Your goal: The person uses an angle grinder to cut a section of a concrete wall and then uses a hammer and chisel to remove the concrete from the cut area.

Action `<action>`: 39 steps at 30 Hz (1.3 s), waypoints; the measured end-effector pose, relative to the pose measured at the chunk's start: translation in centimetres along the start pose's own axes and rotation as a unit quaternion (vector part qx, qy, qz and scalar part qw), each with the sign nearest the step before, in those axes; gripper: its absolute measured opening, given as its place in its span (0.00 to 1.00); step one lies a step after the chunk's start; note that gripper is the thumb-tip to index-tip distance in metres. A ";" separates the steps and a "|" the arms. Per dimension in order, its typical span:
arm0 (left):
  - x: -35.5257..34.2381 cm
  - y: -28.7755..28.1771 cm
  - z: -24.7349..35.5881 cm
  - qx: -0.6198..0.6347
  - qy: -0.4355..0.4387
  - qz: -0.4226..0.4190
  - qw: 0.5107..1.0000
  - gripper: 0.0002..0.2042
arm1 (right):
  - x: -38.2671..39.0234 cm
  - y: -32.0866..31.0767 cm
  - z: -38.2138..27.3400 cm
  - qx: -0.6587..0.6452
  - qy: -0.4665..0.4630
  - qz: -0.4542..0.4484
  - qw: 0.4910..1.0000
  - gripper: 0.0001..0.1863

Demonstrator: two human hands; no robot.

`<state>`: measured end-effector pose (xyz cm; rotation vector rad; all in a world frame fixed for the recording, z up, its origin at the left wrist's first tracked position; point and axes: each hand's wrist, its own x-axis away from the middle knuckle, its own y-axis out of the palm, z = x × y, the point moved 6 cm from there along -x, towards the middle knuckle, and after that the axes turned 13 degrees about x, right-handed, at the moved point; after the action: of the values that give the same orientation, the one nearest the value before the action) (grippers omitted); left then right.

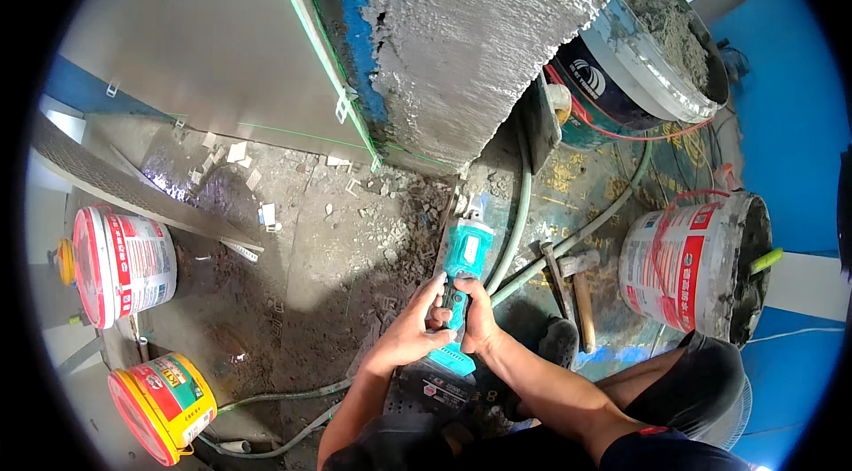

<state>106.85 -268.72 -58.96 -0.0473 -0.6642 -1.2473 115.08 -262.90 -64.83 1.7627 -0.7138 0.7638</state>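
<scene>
Both my hands are wrapped round a teal cordless angle grinder (468,247), held low over the floor in front of me. My left hand (411,329) grips the body from the left side. My right hand (480,318) closes on it from the right, the thumb lying along the top. A dark battery pack (437,387) sits at the grinder's near end. The grinder's head points away from me, close to the bottom of a rough cement-coated wall corner (484,45). Its disc shows only as a thin edge there, so whether it touches anything cannot be told.
Right of me lie two hammers (583,298), a hose (577,236) and a mortar-crusted bucket (674,262). Beyond stands a larger bucket of mortar (661,23). At left are a white-red bucket (133,262) and a yellow bucket (177,395). Rubble (390,231) covers the floor by the wall.
</scene>
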 end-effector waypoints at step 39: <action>-0.3 0.5 0.4 -0.062 0.049 -0.007 0.997 0.44 | 0.3 0.0 -0.4 -0.004 -0.008 -0.003 1.000 0.19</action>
<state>107.07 -268.16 -58.66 -0.0843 -0.5028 -1.2954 115.22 -262.59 -64.52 1.7644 -0.7207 0.7414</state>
